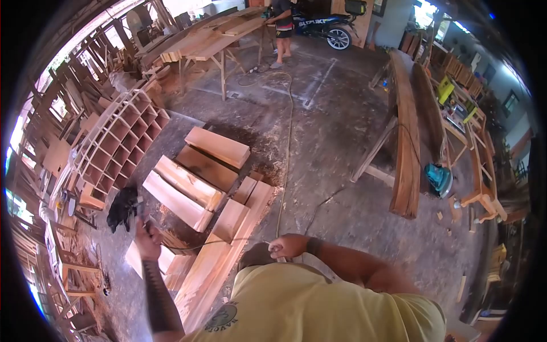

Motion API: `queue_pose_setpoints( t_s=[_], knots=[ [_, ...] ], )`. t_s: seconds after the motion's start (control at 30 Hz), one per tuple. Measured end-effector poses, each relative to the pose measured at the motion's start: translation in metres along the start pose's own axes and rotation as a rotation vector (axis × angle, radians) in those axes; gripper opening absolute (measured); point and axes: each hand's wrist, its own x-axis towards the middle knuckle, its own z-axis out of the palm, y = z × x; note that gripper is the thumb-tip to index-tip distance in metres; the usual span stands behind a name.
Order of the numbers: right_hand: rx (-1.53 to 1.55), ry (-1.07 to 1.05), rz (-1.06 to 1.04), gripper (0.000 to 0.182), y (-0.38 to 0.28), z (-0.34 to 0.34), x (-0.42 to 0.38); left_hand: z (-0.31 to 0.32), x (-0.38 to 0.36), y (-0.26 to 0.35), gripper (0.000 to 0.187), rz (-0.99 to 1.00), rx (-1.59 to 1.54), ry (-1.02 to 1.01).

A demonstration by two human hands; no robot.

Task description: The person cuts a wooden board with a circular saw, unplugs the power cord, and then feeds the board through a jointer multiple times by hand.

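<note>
My left hand (149,239) is raised at the left with its fingers curled, closed at the lower end of a dark, limp bundle like black cloth (122,210). A greyish piece shows between the fingers and the bundle, blurred. Close to my chest, my right hand (289,246) is bent inward with the fingers closed; I cannot tell what is in it. A dark cord (208,244) runs across from near my left hand toward my right. Below and beyond my left hand lie thick sawn wood blocks (179,185) and a long plank (219,251) on the floor.
A slatted wooden grid cabinet (122,139) stands at the left. Long heavy beams (405,137) rest on supports at the right, with a teal power tool (439,179) beside them. Another person (282,25) stands at a plank-covered workbench (213,43). A cable (289,131) crosses the floor.
</note>
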Motion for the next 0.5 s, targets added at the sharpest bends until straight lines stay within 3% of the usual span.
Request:
queue_pose_setpoints(
  t_s=[0.07,0.13,0.23,0.27,0.3,0.37,0.4,0.43,0.5],
  knots=[
    [0.000,-0.062,0.018,0.050,0.028,-0.033,-0.002,0.030,0.061,-0.057,0.037,-0.138,0.032,-0.087],
    [-0.011,-0.078,0.032,0.051,0.056,-0.077,-0.004,0.110,0.087,-0.089,0.032,-0.172,0.065,-0.123],
    [-0.043,-0.044,0.049,0.049,0.113,-0.169,-0.012,0.208,0.139,-0.142,0.025,-0.101,0.169,-0.279],
    [-0.122,0.097,-0.050,0.049,0.156,-0.196,-0.017,0.233,0.164,-0.165,0.025,-0.042,0.274,-0.287],
    [-0.202,0.243,-0.140,0.050,0.204,-0.227,-0.028,0.264,0.184,-0.177,0.027,-0.133,0.266,-0.292],
    [0.058,0.400,0.496,0.053,0.246,-0.285,-0.073,0.304,0.214,-0.211,0.027,-0.123,0.421,-0.390],
    [0.063,0.501,0.595,0.055,0.258,-0.295,-0.107,0.291,0.249,-0.262,0.024,-0.233,0.262,-0.412],
    [0.046,0.620,0.679,0.057,0.272,-0.322,-0.139,0.298,0.270,-0.294,0.024,-0.268,0.352,-0.354],
    [-0.152,0.507,0.754,0.056,0.337,-0.333,-0.201,0.293,0.286,-0.337,0.024,-0.333,0.558,-0.238]
  ],
)
